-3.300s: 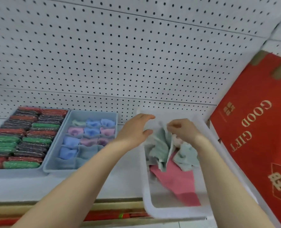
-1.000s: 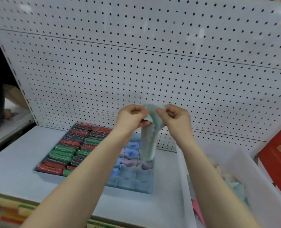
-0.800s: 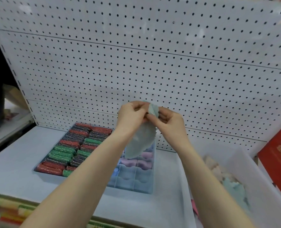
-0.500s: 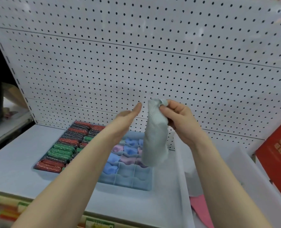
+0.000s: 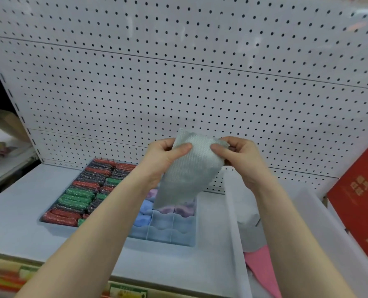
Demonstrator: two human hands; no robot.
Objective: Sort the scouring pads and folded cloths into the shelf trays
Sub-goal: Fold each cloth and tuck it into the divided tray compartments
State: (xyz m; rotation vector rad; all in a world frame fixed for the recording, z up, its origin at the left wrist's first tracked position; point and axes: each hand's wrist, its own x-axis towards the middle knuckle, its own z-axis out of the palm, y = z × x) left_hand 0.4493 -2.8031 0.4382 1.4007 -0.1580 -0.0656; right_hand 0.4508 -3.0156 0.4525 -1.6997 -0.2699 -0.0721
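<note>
A pale green cloth hangs in the air in front of the pegboard, folded into a narrow strip. My left hand pinches its upper left edge and my right hand pinches its upper right corner. Below it sits the divided blue tray holding folded blue and pink cloths; the cloth hides part of it. To the left, a tray is packed with red, green and dark scouring pads.
A white bin at the right holds a pink cloth and a white one. A red gift box leans at the far right. The white pegboard backs the grey shelf. Price labels line the shelf's front edge.
The cloth was lifted out of the white bin and carried over the blue tray. Half a second ago only my right hand held it; now my left hand pinches it again.
</note>
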